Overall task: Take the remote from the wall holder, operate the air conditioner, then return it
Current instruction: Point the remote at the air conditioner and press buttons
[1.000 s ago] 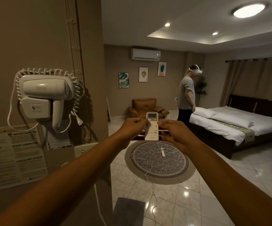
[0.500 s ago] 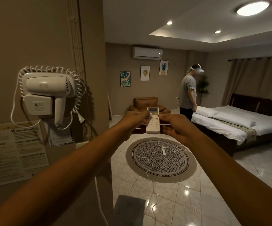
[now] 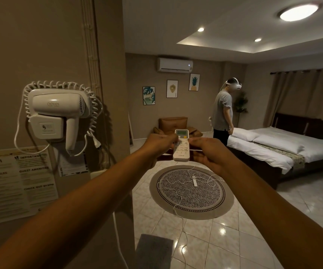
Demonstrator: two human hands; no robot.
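A white remote (image 3: 182, 146) with a small display and an orange button is held upright at arm's length, its top aimed toward the far wall. My left hand (image 3: 159, 145) grips its left edge, thumb over the upper buttons. My right hand (image 3: 209, 152) holds its right edge, fingers beneath. High on the far wall hangs the white air conditioner (image 3: 175, 65), with a small light lit at its right end. No wall holder for the remote is in view.
A wall-mounted hair dryer (image 3: 57, 111) and printed notices (image 3: 19, 183) are on the near wall at left. A person wearing a headset (image 3: 223, 113) stands by the bed (image 3: 284, 148). A round rug with a white cable (image 3: 191, 191) lies on the tiled floor; a brown armchair (image 3: 173, 124) stands beyond.
Both hands and the remote have risen slightly in view as my head tilted up a little. A small light now shows on the air conditioner.
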